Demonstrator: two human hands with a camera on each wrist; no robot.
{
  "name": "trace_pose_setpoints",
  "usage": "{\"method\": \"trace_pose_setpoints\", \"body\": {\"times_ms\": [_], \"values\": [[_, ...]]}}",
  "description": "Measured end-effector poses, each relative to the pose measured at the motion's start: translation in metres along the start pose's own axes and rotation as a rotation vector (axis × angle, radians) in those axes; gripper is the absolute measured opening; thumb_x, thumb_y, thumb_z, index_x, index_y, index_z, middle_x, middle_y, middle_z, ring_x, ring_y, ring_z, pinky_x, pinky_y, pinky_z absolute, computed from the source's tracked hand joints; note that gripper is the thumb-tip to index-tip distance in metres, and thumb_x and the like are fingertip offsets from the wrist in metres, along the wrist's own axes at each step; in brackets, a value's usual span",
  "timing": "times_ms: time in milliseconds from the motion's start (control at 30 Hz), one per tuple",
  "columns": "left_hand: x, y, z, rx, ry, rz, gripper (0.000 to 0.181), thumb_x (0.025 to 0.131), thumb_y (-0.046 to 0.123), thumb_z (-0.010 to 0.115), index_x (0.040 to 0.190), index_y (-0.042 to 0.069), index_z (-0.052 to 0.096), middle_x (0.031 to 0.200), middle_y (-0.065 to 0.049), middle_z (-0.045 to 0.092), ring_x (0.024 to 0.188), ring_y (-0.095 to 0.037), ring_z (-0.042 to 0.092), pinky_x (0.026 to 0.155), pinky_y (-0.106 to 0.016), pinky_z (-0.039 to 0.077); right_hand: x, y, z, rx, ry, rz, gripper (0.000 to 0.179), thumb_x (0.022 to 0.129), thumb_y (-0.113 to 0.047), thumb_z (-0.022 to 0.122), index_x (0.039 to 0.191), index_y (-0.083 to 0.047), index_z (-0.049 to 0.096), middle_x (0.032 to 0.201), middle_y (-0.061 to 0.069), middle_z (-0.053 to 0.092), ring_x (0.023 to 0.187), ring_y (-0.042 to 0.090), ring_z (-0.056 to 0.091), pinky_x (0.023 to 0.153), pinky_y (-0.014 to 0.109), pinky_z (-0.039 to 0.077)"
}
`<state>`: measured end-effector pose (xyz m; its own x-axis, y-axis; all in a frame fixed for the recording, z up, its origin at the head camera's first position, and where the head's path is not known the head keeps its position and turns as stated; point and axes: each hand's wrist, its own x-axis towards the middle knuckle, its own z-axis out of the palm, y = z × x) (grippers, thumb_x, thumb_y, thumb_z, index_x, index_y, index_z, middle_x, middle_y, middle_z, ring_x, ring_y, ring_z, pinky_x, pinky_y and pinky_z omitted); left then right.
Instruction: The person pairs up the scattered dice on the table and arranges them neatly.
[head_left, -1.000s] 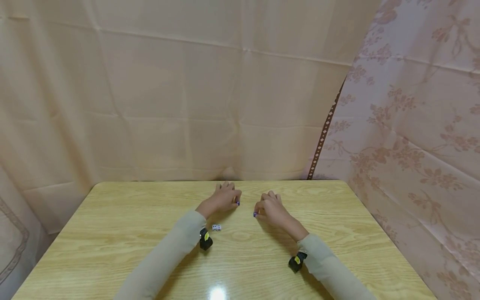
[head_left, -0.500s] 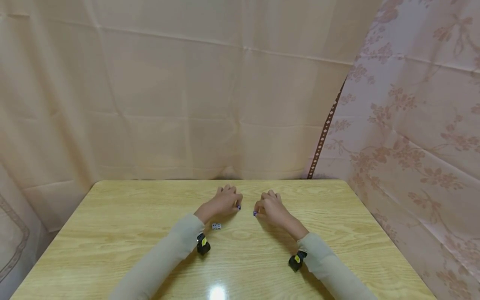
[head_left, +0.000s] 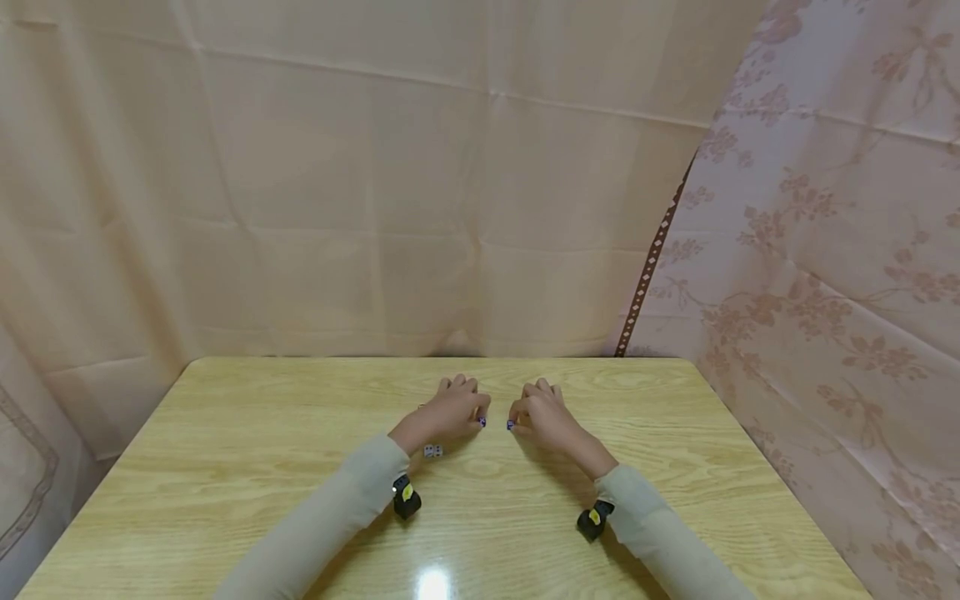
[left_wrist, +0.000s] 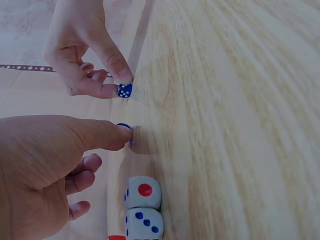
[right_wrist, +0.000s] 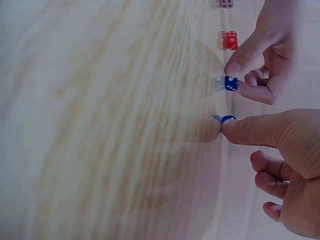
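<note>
My left hand [head_left: 452,410] pinches a blue die [head_left: 482,422] between thumb and finger, low over the tabletop. Facing it a short way to the right, my right hand [head_left: 549,417] pinches another blue die [head_left: 510,425]. White pips show on the right hand's die [left_wrist: 124,90] in the left wrist view. The left thumb covers most of its own die there, but the right wrist view shows that left die [right_wrist: 230,83] close to the wood. A small gap separates the two blue dice.
Two white dice [head_left: 432,452] sit side by side on the wooden table [head_left: 300,467], near the left wrist. Red dice [right_wrist: 231,40] stand beyond the left hand in the right wrist view, mostly hidden by it from the head. A beige curtain [head_left: 337,208] hangs behind the table.
My left hand has moved slightly right and toward me with its blue die, narrowing the gap to the other die. My right hand has hardly moved.
</note>
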<state>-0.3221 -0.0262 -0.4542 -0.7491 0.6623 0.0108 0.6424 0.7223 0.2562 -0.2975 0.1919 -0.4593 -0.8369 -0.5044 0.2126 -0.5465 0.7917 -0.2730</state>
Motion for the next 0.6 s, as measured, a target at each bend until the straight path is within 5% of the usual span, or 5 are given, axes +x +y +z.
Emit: {"method": "trace_pose_setpoints", "body": {"times_ms": [600], "values": [[-0.0002, 0.0082, 0.0005, -0.02, 0.007, 0.006, 0.013, 0.094, 0.023, 0.074, 0.088, 0.02, 0.063, 0.093, 0.002, 0.05, 0.095, -0.018, 0.04, 0.088, -0.041, 0.028, 0.0014, 0.0005, 0.0012, -0.006, 0.001, 0.003, 0.008, 0.082, -0.013, 0.085, 0.083, -0.016, 0.077, 0.08, 0.001, 0.05, 0.08, 0.016, 0.029, 0.077, 0.038, 0.02]]}}
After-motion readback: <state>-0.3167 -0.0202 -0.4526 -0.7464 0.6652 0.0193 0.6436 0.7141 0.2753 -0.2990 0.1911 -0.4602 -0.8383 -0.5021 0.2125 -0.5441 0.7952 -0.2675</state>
